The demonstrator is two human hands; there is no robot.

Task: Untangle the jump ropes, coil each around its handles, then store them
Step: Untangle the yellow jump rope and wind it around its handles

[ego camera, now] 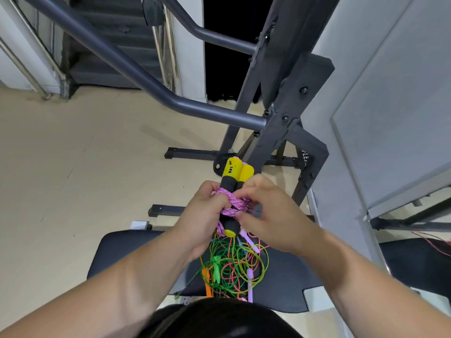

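View from a head-worn camera, looking down at two bare forearms held out over a weight bench in a gym.

The left hand (207, 211) has its fingers curled round a pair of yellow-and-black handles (235, 169), which are held side by side and pointing away from the person. A pink braided rope (234, 203) is wound in several turns around the middle of the handles. The right hand (266, 215) pinches a strand of that rope between thumb and fingertips, just beside the wraps. Whether this strand is the free end cannot be told.

Directly below the hands, a tangle of thin cords (234, 267) in green, yellow and orange-pink lies on the black padded bench (117, 259). A green handle (216, 267), an orange handle (207, 286) and a purple handle (250, 284) are caught up in it. Behind the bench stands a grey steel rack (275, 106) on a beige floor (73, 167).

The step in hand appears to be finishing the coil on the pink rope — the first of several, since the thin cords are not yet separated. The next move likely calls for tucking the pinched strand under a wrap while the left hand keeps the turns tight, so they do not spring loose. The bundle can then be put away — no storage place is visible here.
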